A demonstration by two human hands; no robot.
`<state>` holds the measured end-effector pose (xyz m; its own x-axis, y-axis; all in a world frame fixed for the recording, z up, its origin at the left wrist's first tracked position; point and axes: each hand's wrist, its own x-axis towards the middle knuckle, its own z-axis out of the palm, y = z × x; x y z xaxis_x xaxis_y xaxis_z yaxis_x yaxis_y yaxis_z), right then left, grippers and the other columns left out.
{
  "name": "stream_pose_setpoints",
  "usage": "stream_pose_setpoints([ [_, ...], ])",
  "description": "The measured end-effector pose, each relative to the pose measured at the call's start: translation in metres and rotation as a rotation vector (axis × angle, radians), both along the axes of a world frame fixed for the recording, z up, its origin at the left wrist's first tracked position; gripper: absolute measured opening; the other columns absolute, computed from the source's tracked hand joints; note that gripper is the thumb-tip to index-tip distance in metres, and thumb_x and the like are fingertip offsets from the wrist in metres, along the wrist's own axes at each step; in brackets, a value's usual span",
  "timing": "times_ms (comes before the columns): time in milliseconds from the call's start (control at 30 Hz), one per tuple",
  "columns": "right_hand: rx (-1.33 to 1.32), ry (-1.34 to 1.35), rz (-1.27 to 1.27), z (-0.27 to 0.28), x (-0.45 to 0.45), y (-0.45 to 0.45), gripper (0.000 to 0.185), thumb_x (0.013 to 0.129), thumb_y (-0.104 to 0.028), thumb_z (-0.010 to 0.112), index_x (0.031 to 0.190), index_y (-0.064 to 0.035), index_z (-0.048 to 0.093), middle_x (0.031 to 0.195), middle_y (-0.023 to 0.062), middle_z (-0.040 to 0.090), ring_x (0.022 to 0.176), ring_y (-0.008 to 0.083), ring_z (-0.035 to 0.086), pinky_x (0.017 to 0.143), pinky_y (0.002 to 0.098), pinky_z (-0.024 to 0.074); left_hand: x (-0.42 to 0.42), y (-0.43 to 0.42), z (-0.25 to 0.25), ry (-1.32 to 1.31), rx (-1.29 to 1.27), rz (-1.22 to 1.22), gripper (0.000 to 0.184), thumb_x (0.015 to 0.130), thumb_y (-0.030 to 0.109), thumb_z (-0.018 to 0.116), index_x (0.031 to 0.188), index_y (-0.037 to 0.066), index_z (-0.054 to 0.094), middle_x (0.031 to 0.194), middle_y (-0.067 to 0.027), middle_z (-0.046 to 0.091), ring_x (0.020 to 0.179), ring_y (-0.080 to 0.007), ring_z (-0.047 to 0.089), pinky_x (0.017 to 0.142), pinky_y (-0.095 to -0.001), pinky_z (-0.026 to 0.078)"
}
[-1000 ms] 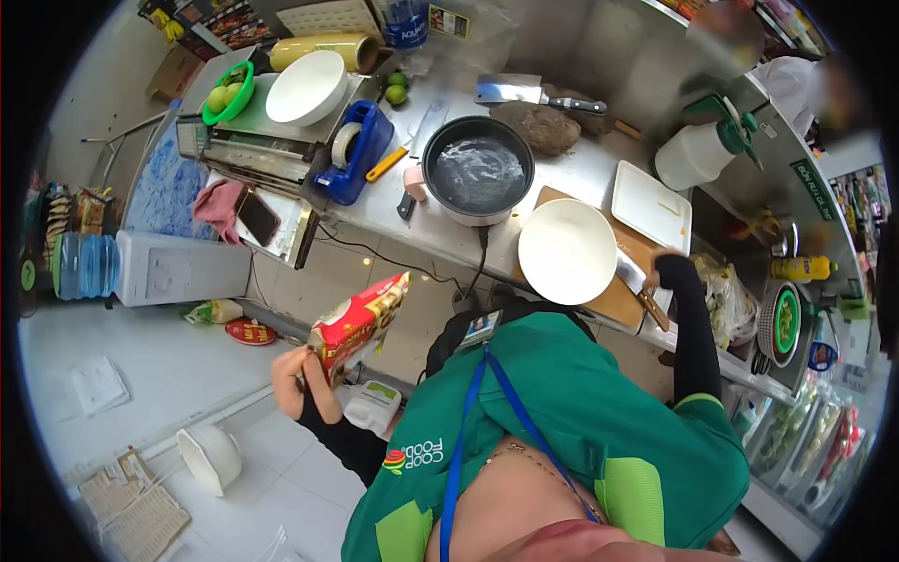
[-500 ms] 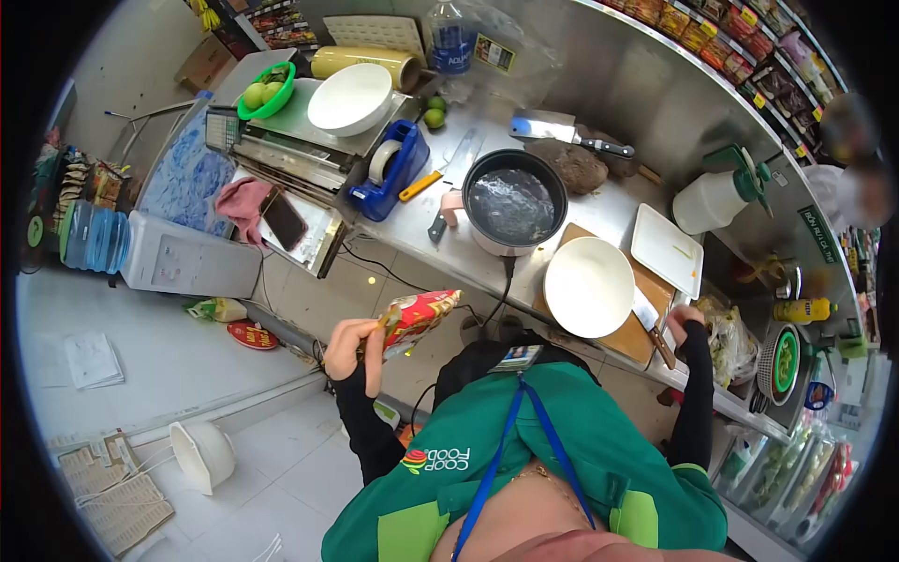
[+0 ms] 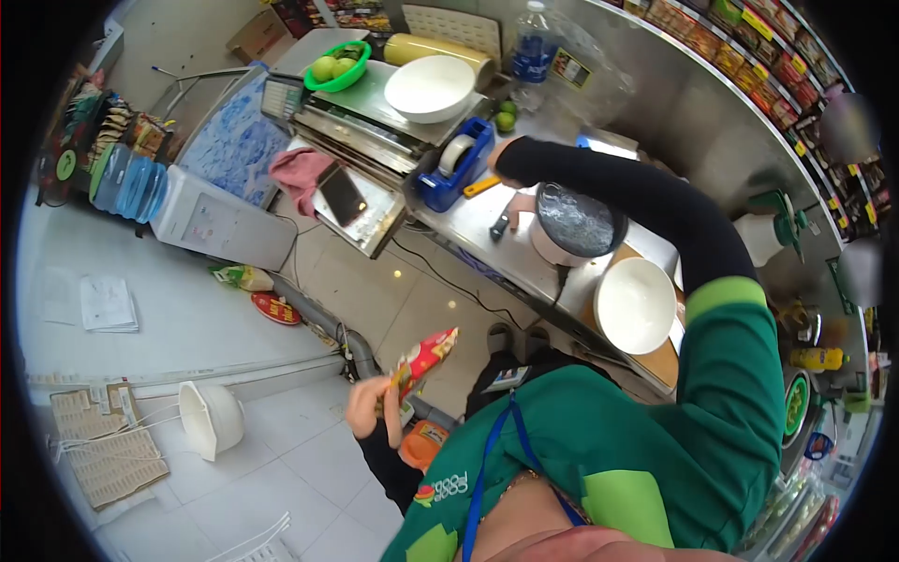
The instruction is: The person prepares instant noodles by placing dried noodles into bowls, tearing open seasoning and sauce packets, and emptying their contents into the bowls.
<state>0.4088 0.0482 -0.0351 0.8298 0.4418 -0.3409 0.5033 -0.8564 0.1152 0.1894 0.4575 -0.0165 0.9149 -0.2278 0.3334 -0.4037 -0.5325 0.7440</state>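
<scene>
We locate the red packet [image 3: 426, 362] over the floor, apart from the counter [image 3: 520, 255]; our left hand [image 3: 368, 408] pinches one end of it; we cannot tell whether it is sealed. Our right hand [image 3: 508, 161] is at the yellow-handled tool [image 3: 481, 186]; we cannot tell whether the fingers grip it. We count as done: packet in hand, liquid [image 3: 581, 220] in the pot [image 3: 552, 246]; not yet done: tool and packet are well apart; the white bowl [image 3: 635, 306] stands beside the pot.
</scene>
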Motion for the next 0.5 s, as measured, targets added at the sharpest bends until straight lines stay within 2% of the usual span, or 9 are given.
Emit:
stream_pose_setpoints([
  [33, -0.103, 0.075, 0.025, -0.019, 0.026, 0.017, 0.01, 0.066, -0.025, 0.065, 0.066, -0.0146, 0.064, 0.069, 0.007, 0.062, 0.068, 0.0278, 0.061, 0.063, 0.035, 0.0488, -0.009, 0.012, -0.003, -0.002, 0.038, 0.046, 0.008, 0.074, -0.003, 0.063, 0.081, 0.001, 0.062, 0.08, -0.0121, 0.062, 0.071, -0.0245, 0.059, 0.067, -0.0322, 0.046],
  [133, -0.136, 0.172, -0.02, -0.134, 0.081, 0.031, 0.008, 0.073, -0.024, 0.062, 0.07, -0.0181, 0.065, 0.072, 0.0037, 0.061, 0.069, 0.0233, 0.06, 0.063, 0.0336, 0.0486, -0.04, 0.042, -0.016, 0.013, 0.105, 0.208, 0.006, 0.075, 0.0, 0.062, 0.08, 0.003, 0.062, 0.078, -0.0116, 0.062, 0.071, -0.0249, 0.058, 0.068, -0.0325, 0.046],
  [167, -0.064, 0.183, -0.078, -0.175, 0.096, 0.027, 0.007, 0.075, -0.024, 0.061, 0.072, -0.0193, 0.065, 0.073, 0.0026, 0.061, 0.069, 0.0218, 0.06, 0.063, 0.0331, 0.0485, -0.051, 0.05, -0.02, 0.065, 0.108, 0.264, 0.005, 0.076, 0.0, 0.062, 0.08, 0.002, 0.062, 0.078, -0.0116, 0.062, 0.072, -0.0249, 0.058, 0.068, -0.0324, 0.046],
  [267, 0.518, 0.187, -0.386, -0.332, 0.136, -0.016, 0.01, 0.083, -0.024, 0.058, 0.076, -0.0228, 0.065, 0.076, -0.0007, 0.06, 0.071, 0.0172, 0.058, 0.063, 0.0317, 0.0482, -0.071, 0.058, -0.031, 0.188, 0.077, 0.387, 0.004, 0.077, 0.002, 0.061, 0.08, 0.002, 0.062, 0.078, -0.0115, 0.062, 0.073, -0.0251, 0.058, 0.068, -0.0323, 0.046],
  [333, 0.023, 0.295, -0.226, -0.304, 0.126, 0.001, 0.005, 0.072, -0.021, 0.065, 0.075, -0.0179, 0.066, 0.076, 0.0016, 0.063, 0.07, 0.0183, 0.06, 0.063, 0.0329, 0.05, -0.073, 0.061, -0.039, 0.23, 0.049, 0.42, 0.004, 0.078, 0.002, 0.06, 0.081, 0.001, 0.062, 0.079, -0.0115, 0.062, 0.074, -0.025, 0.059, 0.069, -0.0322, 0.046],
  [400, -0.474, 0.378, -0.061, -0.255, 0.111, 0.013, 0.014, 0.062, -0.019, 0.073, 0.073, -0.0129, 0.067, 0.077, 0.0038, 0.066, 0.07, 0.0194, 0.062, 0.063, 0.0341, 0.0518, -0.07, 0.062, -0.049, 0.232, 0.02, 0.42, 0.004, 0.078, 0.002, 0.06, 0.081, 0.001, 0.062, 0.079, -0.0117, 0.062, 0.075, -0.0249, 0.059, 0.069, -0.0321, 0.046],
  [467, -0.365, 0.279, 0.138, -0.162, 0.082, 0.054, 0.01, 0.055, -0.012, 0.073, 0.06, -0.0124, 0.065, 0.066, 0.0032, 0.065, 0.066, 0.0229, 0.064, 0.057, 0.0349, 0.0522, -0.061, 0.06, -0.051, 0.226, 0.004, 0.384, 0.004, 0.078, 0.002, 0.06, 0.081, 0.0, 0.062, 0.08, -0.0122, 0.062, 0.075, -0.0247, 0.059, 0.069, -0.0319, 0.046],
  [500, -0.328, 0.245, 0.162, -0.157, 0.079, 0.058, 0.011, 0.055, -0.012, 0.073, 0.062, -0.0119, 0.065, 0.066, 0.0042, 0.065, 0.067, 0.0237, 0.064, 0.057, 0.0355, 0.0523, -0.055, 0.057, -0.051, 0.22, -0.004, 0.361, 0.004, 0.078, 0.002, 0.06, 0.081, 0.0, 0.062, 0.081, -0.0125, 0.062, 0.076, -0.0246, 0.059, 0.07, -0.0318, 0.046],
])
